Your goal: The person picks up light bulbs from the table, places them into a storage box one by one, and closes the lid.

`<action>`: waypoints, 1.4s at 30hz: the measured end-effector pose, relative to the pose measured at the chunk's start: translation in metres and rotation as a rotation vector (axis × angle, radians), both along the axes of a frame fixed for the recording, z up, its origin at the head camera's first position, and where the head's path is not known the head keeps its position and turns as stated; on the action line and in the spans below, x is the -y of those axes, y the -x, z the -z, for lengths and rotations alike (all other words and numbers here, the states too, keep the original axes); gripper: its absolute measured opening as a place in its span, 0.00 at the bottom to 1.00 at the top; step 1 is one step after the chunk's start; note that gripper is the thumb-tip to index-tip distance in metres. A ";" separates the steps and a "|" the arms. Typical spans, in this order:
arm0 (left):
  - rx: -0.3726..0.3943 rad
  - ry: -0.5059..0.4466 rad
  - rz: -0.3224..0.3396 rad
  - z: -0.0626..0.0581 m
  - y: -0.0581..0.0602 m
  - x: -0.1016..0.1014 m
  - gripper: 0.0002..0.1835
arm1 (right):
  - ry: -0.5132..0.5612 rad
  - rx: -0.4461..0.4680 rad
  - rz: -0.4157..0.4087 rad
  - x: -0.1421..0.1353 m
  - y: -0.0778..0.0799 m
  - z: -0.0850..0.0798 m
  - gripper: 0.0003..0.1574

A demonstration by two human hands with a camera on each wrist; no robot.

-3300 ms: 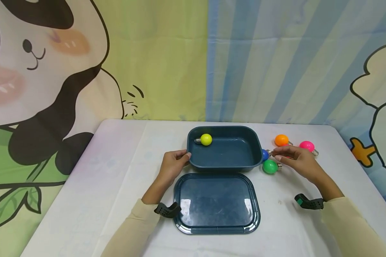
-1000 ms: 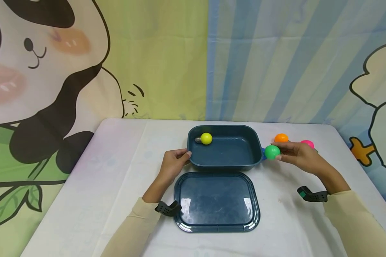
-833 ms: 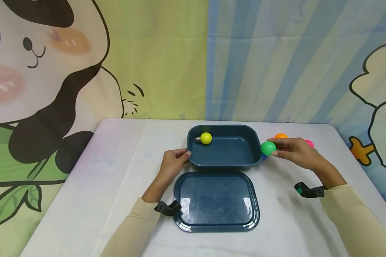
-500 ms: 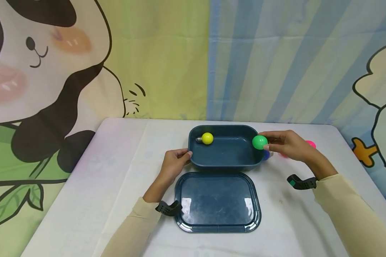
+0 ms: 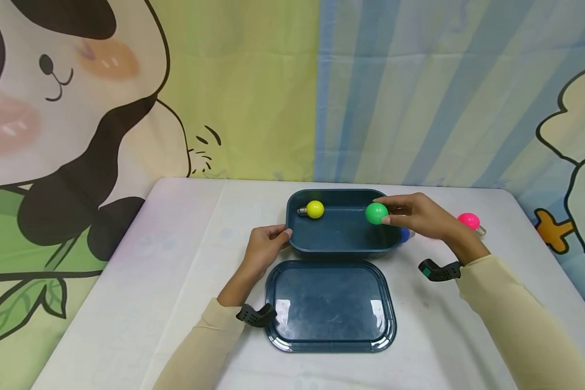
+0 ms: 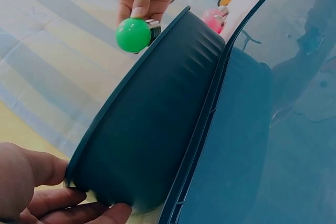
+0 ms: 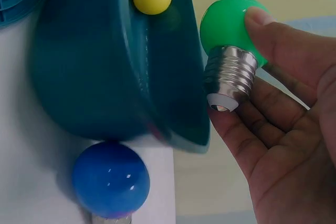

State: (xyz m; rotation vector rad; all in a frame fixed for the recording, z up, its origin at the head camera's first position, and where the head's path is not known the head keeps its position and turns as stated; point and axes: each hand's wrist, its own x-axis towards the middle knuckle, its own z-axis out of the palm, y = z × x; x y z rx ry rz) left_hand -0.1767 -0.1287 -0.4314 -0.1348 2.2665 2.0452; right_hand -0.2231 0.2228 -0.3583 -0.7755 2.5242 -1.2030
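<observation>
My right hand point(image 5: 421, 218) pinches a green light bulb point(image 5: 376, 213) between thumb and fingers, above the right part of a dark blue plastic box point(image 5: 341, 252). In the right wrist view the bulb's silver screw base point(image 7: 230, 74) points towards the palm side. My left hand point(image 5: 263, 250) grips the box's left end, thumb at the rim and fingers against the outer wall point(image 6: 131, 129). A yellow bulb point(image 5: 314, 209) lies inside the box on the left. Outside, by its right end, sits a blue bulb point(image 7: 111, 179), partly hidden in the head view.
The box's dark blue lid point(image 5: 329, 306) lies flat in front of it on the white-covered table point(image 5: 185, 303). A bright pink bulb point(image 5: 469, 220) lies at the right. Another pinkish bulb point(image 6: 213, 23) is partly visible in the left wrist view. A printed curtain point(image 5: 253, 108) stands behind.
My right hand has picked up the green bulb from the table and carried it left over the box. The orange bulb is now hidden behind that hand. The left hand stays put.
</observation>
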 end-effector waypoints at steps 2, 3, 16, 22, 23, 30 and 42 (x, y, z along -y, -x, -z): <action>0.003 0.001 0.000 0.000 0.000 -0.001 0.20 | -0.008 0.001 -0.009 0.003 0.002 -0.001 0.29; 0.002 0.003 0.001 0.000 0.000 -0.001 0.20 | -0.011 0.002 -0.013 0.004 0.003 -0.002 0.29; 0.002 0.015 0.007 0.002 0.001 -0.002 0.19 | -0.034 0.012 -0.131 0.038 0.016 -0.001 0.28; -0.005 0.010 0.002 0.003 0.001 -0.002 0.19 | -0.023 0.030 -0.146 0.046 0.019 0.001 0.28; -0.007 0.009 0.001 0.003 0.001 -0.002 0.19 | -0.021 0.032 -0.148 0.047 0.020 0.002 0.28; -0.004 0.008 -0.001 0.001 0.000 0.000 0.19 | -0.022 0.059 -0.167 0.062 0.026 0.005 0.28; -0.011 0.005 0.006 0.000 0.000 0.001 0.19 | -0.057 0.041 -0.255 0.087 0.034 -0.002 0.28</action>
